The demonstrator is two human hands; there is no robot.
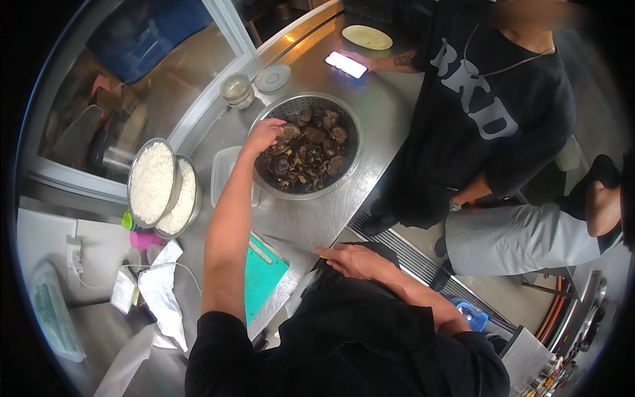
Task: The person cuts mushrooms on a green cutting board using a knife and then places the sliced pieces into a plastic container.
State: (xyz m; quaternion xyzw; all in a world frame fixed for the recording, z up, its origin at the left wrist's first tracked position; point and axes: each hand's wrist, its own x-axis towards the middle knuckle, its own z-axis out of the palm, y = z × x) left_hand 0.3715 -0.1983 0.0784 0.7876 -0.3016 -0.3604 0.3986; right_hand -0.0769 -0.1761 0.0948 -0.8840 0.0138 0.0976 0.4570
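Observation:
Dark, wet mushrooms (310, 154), seemingly shiitake, fill the bottom of a perforated metal colander (356, 171) on the steel counter. My left hand (265, 135) reaches over its left rim, with thumb and fingers pinched on a brown mushroom cap (290, 131). Close to my body, my right hand (359, 261) grips a knife (292, 244) by its yellow handle, which is mostly covered by my fingers. The thin blade points left, above the near counter edge and a green cutting board (265, 278). My left forearm hides part of the board and of a clear plastic container (225, 171).
Two metal bowls of white rice (153, 183) stand at the left. Small stacked bowls (237, 90), a lid (273, 77) and an oval plate (367, 37) lie farther back. Another person (476, 99) stands at the right counter edge, holding a lit phone (346, 64). White paper (161, 293) lies lower left.

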